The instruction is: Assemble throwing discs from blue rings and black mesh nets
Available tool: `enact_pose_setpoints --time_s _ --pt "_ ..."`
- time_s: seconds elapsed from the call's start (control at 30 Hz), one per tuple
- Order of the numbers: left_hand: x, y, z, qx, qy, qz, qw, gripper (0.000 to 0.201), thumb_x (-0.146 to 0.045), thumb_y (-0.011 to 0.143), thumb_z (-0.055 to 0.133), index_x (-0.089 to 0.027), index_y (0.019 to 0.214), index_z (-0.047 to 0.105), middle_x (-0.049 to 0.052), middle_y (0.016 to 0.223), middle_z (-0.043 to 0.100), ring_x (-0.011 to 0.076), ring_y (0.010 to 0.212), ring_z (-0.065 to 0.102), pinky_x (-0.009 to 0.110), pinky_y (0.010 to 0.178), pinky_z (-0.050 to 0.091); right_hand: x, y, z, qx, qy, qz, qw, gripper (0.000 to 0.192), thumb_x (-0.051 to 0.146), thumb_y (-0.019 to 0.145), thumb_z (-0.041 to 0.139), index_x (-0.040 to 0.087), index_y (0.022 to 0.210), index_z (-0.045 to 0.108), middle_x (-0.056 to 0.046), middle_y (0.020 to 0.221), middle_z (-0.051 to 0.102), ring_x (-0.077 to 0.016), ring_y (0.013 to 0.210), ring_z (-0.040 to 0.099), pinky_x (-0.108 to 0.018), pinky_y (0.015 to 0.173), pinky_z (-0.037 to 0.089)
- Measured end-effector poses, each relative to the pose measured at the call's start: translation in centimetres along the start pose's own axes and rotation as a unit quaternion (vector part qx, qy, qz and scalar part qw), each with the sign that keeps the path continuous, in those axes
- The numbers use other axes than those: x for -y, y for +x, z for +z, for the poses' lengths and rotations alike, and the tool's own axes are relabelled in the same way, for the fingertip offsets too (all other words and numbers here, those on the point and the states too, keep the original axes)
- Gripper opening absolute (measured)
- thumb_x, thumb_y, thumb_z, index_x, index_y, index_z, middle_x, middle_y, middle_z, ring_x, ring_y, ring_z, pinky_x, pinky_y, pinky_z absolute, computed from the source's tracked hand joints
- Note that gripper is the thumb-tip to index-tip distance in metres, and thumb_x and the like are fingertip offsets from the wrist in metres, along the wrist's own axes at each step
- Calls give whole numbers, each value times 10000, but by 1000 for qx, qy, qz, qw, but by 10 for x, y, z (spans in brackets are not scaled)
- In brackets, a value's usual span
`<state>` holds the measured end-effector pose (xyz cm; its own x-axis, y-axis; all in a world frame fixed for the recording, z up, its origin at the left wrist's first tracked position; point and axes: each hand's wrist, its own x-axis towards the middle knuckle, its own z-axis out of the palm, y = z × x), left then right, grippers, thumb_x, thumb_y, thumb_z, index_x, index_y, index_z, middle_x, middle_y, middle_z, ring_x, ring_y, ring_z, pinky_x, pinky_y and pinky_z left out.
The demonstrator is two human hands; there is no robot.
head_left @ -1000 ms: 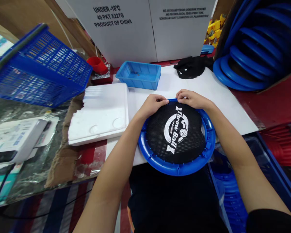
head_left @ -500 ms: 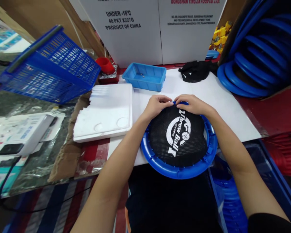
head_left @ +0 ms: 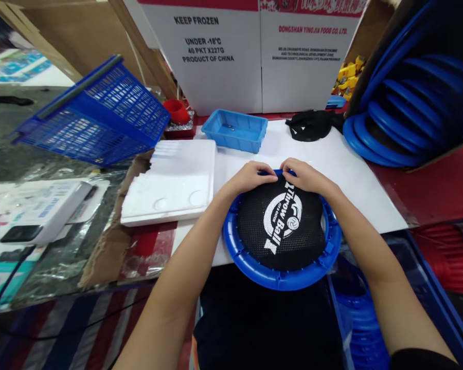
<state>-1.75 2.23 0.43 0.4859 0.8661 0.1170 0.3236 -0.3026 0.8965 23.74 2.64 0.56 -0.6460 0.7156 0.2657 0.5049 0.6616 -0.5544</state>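
A blue plastic ring (head_left: 280, 281) lies in front of me at the near edge of the white work surface. Black mesh fabric (head_left: 308, 234) with a white "Throw Ball" print spans its middle, and short pegs stand around the rim. At the ring's far side my left hand (head_left: 253, 177) pinches the mesh edge between thumb and fingers. Close beside it my right hand (head_left: 304, 176) pinches the same edge, its fingertips bent over the rim. A small gap shows between mesh and ring on the right. Fingers hide part of the far rim.
Beyond the hands stand a light-blue tray (head_left: 235, 137) with small bits inside and a black cloth piece (head_left: 310, 128). White foam (head_left: 170, 180) and a tilted blue basket (head_left: 111, 113) are left. Stacked blue rings (head_left: 374, 133) fill a box on the right.
The view has shifted slightly, so the scene sits lower. My right fingers have bent more steeply at the far rim; both hands stay at the mesh edge.
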Motion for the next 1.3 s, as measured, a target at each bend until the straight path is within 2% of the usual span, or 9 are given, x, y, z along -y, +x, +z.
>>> enact_pose_setpoints --time_s 0.13,0.27,0.33,0.43,0.67,0.87,1.03,1.2,1.3 --pt "-2 -7 -3 12 35 8 999 298 -363 807 829 -212 1063 858 82 1155 844 301 1147 748 457 1096 530 -2 1 -6 1 33 0 999 125 308 1003 551 238 939 632 -120 1177 736 -284 1087 689 -479 1012 551" --pt "-5 -13 -1 5 90 25 996 226 -313 842 794 -212 1038 848 83 1125 817 287 1114 735 455 1081 542 -1 8 -25 95 91 61 989 273 446 1009 612 212 1032 750 -88 1092 798 -268 1013 721 -469 984 572" --pt "-7 -15 0 5 130 41 991 187 -290 865 782 -216 1026 839 75 1083 796 279 1078 728 453 1062 549 1 11 -31 125 123 68 982 338 517 994 663 211 1069 787 -80 1108 817 -271 1041 736 -461 999 578" --pt "-11 -18 -1 6 180 80 980 164 -261 892 771 -213 1044 810 84 1113 750 279 1088 715 456 1055 561 3 11 -27 116 139 19 983 310 508 957 743 229 1075 811 -92 1282 791 -295 1184 728 -481 1088 561" --pt "-17 -32 -3 46 296 141 944 221 -222 967 715 -234 1185 753 128 1494 622 328 1334 654 500 1140 546 -6 -7 -2 73 75 -44 994 246 334 940 784 287 1178 828 -102 1546 660 -355 1462 602 -602 1252 458" --pt "-24 -37 4 80 385 167 904 151 -284 1026 700 -208 1093 813 166 1511 637 359 1368 643 522 1123 543 3 -12 -8 42 71 -48 995 161 296 962 746 281 1097 834 -93 1393 746 -323 1314 699 -557 1185 533" --pt "-30 -37 6 86 457 171 869 255 -434 1033 722 -210 1087 832 162 1432 681 368 1345 631 542 1119 510 7 -14 -10 75 68 -38 994 144 302 954 749 272 1062 839 -81 1510 691 -322 1394 655 -564 1243 490" --pt "-31 -36 12 79 451 150 876 396 -573 1014 717 -200 1018 849 165 1417 670 379 1314 621 548 1110 509 3 -17 -6 144 48 -37 988 364 277 986 688 319 1329 801 -51 1726 508 -348 1588 471 -632 1345 347" --pt "-29 -37 15 78 405 117 903 334 -484 1038 682 -190 1036 840 169 1436 639 365 1300 634 542 1111 529 5 -18 -5 165 44 -30 985 430 206 945 677 328 1340 796 -38 1767 451 -376 1625 404 -662 1355 318"
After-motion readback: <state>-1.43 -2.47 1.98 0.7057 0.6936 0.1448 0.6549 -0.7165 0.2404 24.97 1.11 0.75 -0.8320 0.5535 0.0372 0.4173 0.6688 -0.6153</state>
